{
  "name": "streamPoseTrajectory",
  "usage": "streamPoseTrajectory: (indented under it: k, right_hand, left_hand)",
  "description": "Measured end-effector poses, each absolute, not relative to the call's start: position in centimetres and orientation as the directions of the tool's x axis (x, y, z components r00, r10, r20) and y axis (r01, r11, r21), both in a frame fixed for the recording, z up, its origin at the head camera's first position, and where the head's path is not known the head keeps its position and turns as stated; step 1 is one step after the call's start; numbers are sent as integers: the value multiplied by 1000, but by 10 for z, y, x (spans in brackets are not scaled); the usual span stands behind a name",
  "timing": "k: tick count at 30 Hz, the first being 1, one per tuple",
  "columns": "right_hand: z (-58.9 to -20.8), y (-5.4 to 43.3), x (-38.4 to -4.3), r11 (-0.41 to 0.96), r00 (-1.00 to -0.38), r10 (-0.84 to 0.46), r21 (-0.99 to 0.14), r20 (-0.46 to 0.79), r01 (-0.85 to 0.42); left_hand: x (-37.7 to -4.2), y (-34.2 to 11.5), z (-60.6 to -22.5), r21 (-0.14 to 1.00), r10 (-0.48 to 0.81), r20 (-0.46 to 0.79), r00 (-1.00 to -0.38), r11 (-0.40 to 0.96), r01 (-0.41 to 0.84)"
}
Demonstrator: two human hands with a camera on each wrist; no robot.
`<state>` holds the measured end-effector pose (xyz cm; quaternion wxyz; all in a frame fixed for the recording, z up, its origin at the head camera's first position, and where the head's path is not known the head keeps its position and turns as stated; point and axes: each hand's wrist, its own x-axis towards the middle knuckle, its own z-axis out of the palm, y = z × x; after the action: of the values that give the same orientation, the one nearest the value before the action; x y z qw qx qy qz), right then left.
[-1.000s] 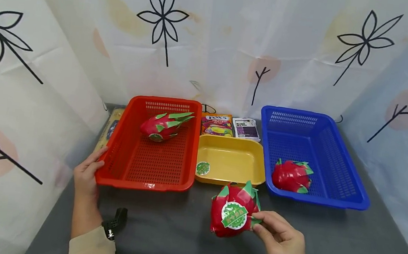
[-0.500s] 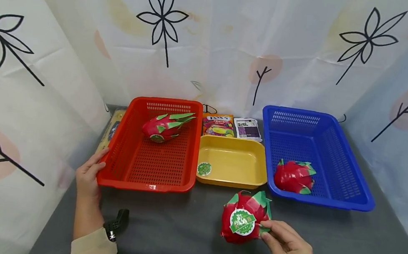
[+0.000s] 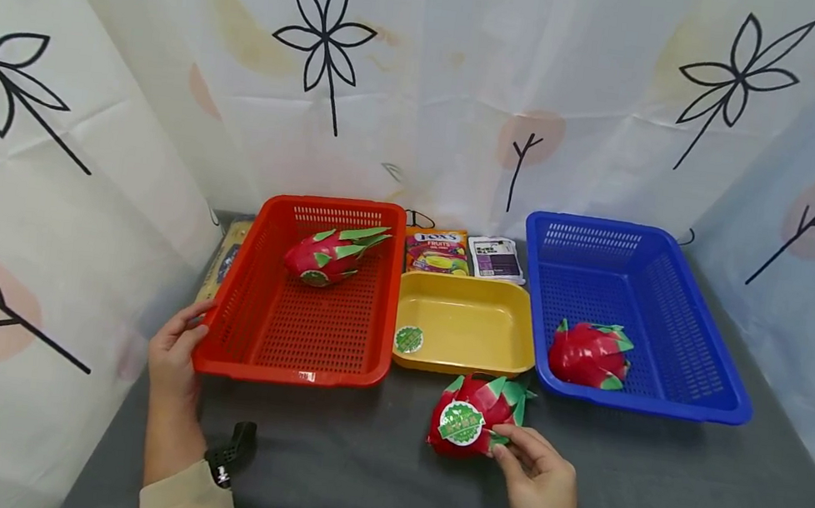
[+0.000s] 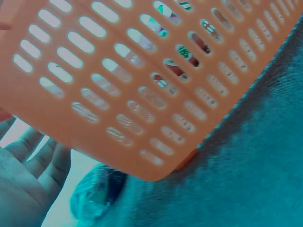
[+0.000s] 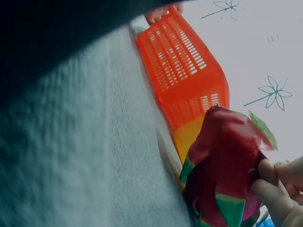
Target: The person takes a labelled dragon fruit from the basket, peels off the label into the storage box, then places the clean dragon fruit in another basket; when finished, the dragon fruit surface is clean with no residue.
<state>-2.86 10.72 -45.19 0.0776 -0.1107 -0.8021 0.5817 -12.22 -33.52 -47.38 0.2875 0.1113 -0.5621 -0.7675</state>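
In the head view my right hand pinches a green leaf tip of a red dragon fruit between thumb and fingers. A round green-and-white sticker faces me on it. The fruit is just in front of the yellow tray. At the left, my left hand grips the near left edge of the red basket, its fingers at the rim in the left wrist view. A second dragon fruit, with long green leaves, lies in that basket. A third dragon fruit lies in the blue basket.
Behind the yellow tray stand a Fox's candy bag and a white-and-purple packet. A yellowish package is partly hidden left of the red basket. A printed white curtain surrounds the dark grey table.
The dragon fruit in my right hand shifted right, then back left and slightly toward the yellow tray, its leaf pinched throughout. My left hand stays on the red basket.
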Motion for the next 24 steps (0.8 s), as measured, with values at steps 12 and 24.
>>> streamPoseTrajectory:
  k: [12,24]
  right_hand:
    - [-456,111,-28,327,-976,205,-945,76,-5]
    - [-460,113,-29,364,-971,153,-924,183,-116]
  left_hand:
    - [-108,-311,-432,723,-558,530,-638,-95,684]
    - [-111,-239,-410,518,-36,841,-540,-238,822]
